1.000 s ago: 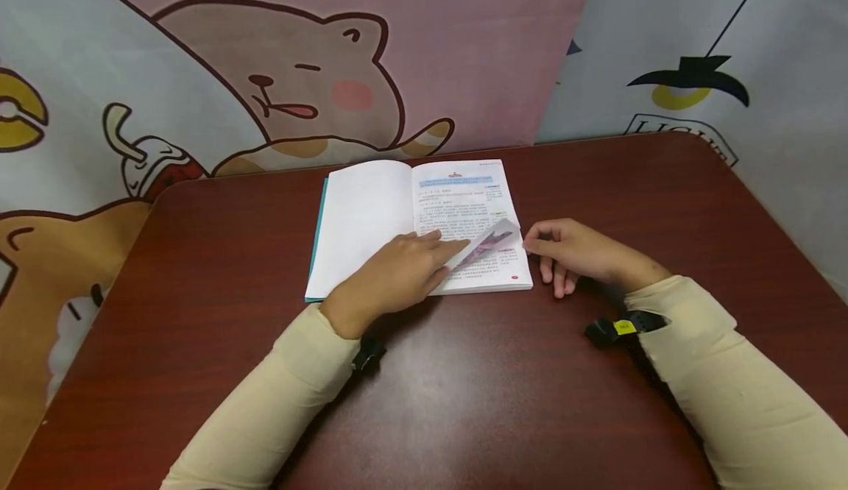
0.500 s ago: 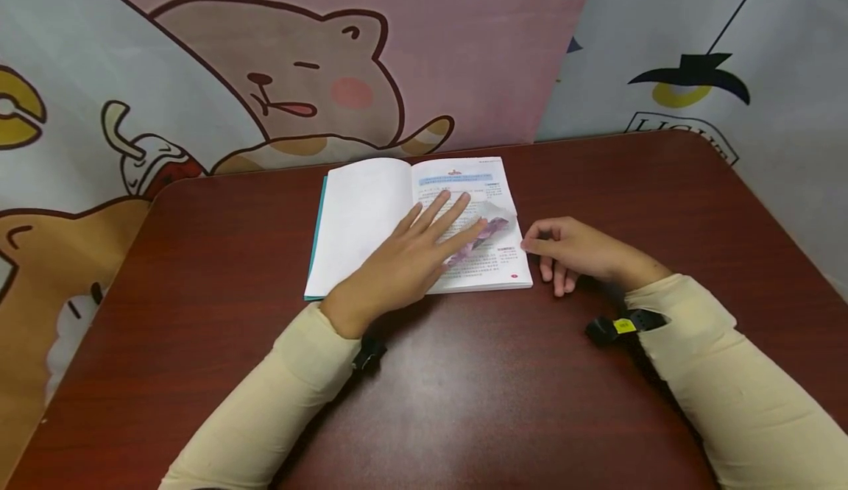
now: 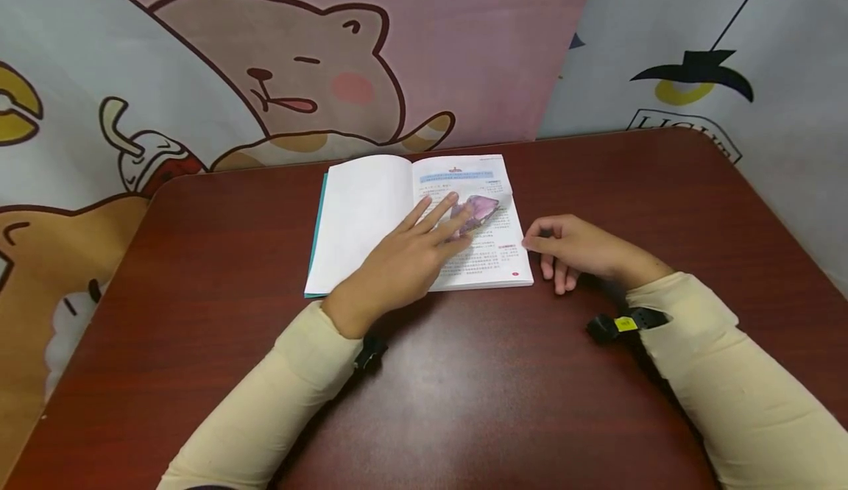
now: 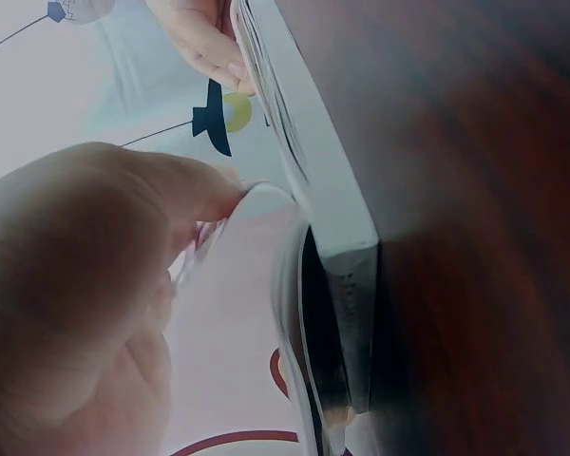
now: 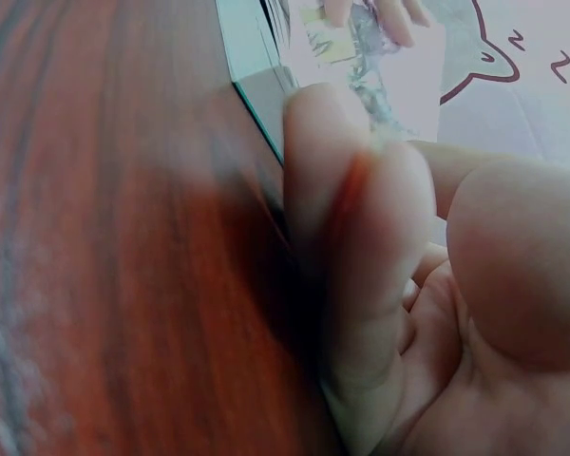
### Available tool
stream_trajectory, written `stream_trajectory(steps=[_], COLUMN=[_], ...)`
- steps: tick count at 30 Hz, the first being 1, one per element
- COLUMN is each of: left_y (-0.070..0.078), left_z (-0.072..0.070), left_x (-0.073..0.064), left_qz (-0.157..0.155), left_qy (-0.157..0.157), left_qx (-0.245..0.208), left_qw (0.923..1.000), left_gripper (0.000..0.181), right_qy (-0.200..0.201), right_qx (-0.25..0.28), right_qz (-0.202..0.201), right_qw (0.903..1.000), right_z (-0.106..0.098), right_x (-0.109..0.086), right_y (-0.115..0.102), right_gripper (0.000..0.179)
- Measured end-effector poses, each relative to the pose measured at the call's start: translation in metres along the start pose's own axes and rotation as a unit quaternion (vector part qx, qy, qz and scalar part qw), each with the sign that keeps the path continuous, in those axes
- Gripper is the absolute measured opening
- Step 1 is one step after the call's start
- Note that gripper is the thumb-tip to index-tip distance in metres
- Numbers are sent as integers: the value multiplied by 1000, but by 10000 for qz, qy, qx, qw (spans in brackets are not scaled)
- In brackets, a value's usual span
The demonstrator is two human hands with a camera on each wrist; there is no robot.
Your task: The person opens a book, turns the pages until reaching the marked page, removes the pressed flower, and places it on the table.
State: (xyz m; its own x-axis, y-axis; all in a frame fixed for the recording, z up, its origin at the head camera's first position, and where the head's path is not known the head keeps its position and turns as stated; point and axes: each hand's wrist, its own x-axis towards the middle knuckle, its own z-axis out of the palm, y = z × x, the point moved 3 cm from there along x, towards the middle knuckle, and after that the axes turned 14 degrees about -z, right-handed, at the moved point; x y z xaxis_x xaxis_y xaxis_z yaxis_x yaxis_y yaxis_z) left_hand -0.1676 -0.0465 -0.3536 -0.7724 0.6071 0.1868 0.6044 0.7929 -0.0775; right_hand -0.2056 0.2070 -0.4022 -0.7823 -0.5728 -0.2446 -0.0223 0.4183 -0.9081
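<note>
An open book (image 3: 364,225) lies near the table's far edge, its left page blank and its right page printed. Over the right page, my left hand (image 3: 404,262) spreads its straight fingers. They touch a lifted page (image 3: 485,209) whose purple-pink print shows beside the fingertips. In the left wrist view that page (image 4: 247,266) curves up from the book, with the thumb at its edge. From the right wrist it appears raised, with left fingertips against it. My right hand (image 3: 579,249) rests beside the book, fingers loosely curled, fingertips right at the page edge.
The brown wooden table (image 3: 437,394) stands against a cloth backdrop (image 3: 490,56) printed with cartoon animals. A black wrist strap (image 3: 626,323) with a yellow label sits at the right sleeve; another dark strap (image 3: 371,354) is at the left cuff.
My left fingers have spread and slid over the right page, and the lifted purple-printed part has swung upward and left. The right hand has stayed in place.
</note>
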Motion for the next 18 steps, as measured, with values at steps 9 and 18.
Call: stream_trajectory(steps=[9,18], left_y=[-4,-2], left_z=[3,4], left_x=[0,-2], left_qz=[-231,-213], left_qy=[-161,-189], left_qx=[-204,-246], left_qw=[9994,9993], left_gripper=[47,44], right_qy=[-2,8], right_qx=[-39,-71], right_qz=[-38,-35], right_qw=[10000,10000], right_z=[-1,0], right_x=[-2,0], right_y=[-5,-3], right_gripper=[32,33])
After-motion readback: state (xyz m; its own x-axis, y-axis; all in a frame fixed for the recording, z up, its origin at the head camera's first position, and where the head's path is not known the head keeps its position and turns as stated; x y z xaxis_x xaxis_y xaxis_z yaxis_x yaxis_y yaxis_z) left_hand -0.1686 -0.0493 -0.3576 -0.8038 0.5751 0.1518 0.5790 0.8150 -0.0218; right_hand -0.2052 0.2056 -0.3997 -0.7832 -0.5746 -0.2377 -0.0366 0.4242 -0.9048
